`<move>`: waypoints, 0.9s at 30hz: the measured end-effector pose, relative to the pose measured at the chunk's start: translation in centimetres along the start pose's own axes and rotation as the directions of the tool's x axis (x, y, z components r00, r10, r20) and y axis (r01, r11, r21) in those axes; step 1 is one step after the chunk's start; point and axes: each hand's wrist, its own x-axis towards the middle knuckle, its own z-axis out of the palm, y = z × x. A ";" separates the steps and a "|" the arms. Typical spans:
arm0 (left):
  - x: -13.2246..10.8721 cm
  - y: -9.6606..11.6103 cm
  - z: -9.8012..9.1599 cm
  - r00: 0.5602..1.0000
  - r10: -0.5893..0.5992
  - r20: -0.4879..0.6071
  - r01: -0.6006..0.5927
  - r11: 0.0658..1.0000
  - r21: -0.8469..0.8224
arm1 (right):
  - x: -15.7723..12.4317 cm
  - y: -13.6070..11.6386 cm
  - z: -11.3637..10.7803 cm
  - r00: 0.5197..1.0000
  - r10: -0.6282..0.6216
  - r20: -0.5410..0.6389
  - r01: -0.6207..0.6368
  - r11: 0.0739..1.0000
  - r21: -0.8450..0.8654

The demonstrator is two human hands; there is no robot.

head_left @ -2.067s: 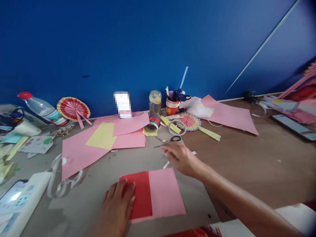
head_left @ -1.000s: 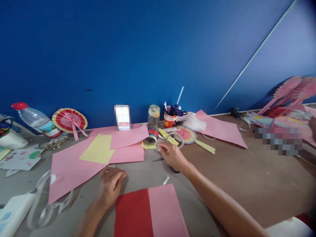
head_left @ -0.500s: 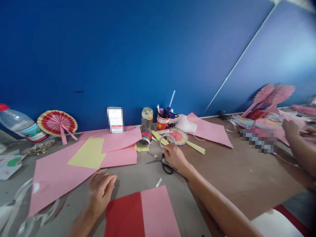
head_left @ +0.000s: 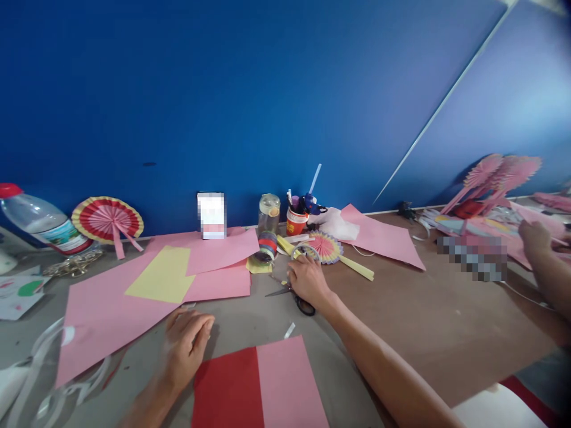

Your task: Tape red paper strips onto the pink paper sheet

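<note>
My right hand [head_left: 307, 280] reaches across the table, its fingers curled at the near edge of a roll of clear tape [head_left: 317, 252]. Below that hand lies a pair of black-handled scissors [head_left: 305, 307], partly covered by it. My left hand [head_left: 190, 336] rests loosely closed on the table by the big pink sheet [head_left: 96, 324], with nothing visible in it. In front of me is a sheet, red [head_left: 227, 389] on its left half and pink [head_left: 289, 380] on its right. A yellow paper piece [head_left: 161, 276] lies on the pink sheets.
A pleated paper fan [head_left: 107, 220] and a bottle [head_left: 47, 226] stand at left. Along the blue wall are a phone [head_left: 212, 215], a jar [head_left: 268, 214] and a red cup [head_left: 296, 221] of tools. Another fan [head_left: 325, 247] lies behind the tape. A co-worker's hand [head_left: 535, 241] is at right.
My right hand has shifted slightly left, closer over the tape roll. My left hand stays in place. The whole view has moved a little.
</note>
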 end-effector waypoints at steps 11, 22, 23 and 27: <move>-0.2 -0.2 0.2 1.000 -0.008 -0.008 0.007 0.999 -0.038 | 0.8 1.9 -0.4 0.979 0.120 -0.163 -0.096 0.984 0.149; -0.3 0.6 0.2 0.998 -0.060 0.025 0.063 0.988 -0.143 | -5.5 -6.7 -3.7 0.988 -0.157 0.004 0.069 0.455 0.888; -0.3 0.8 0.2 0.998 -0.064 0.009 0.065 0.986 -0.153 | -5.9 -7.7 -3.2 0.975 -0.215 0.054 0.046 0.434 0.900; -0.1 1.3 0.0 0.995 -0.100 -0.019 0.096 0.983 -0.156 | -6.9 -10.4 -1.6 0.948 -0.276 0.159 -0.026 0.431 0.902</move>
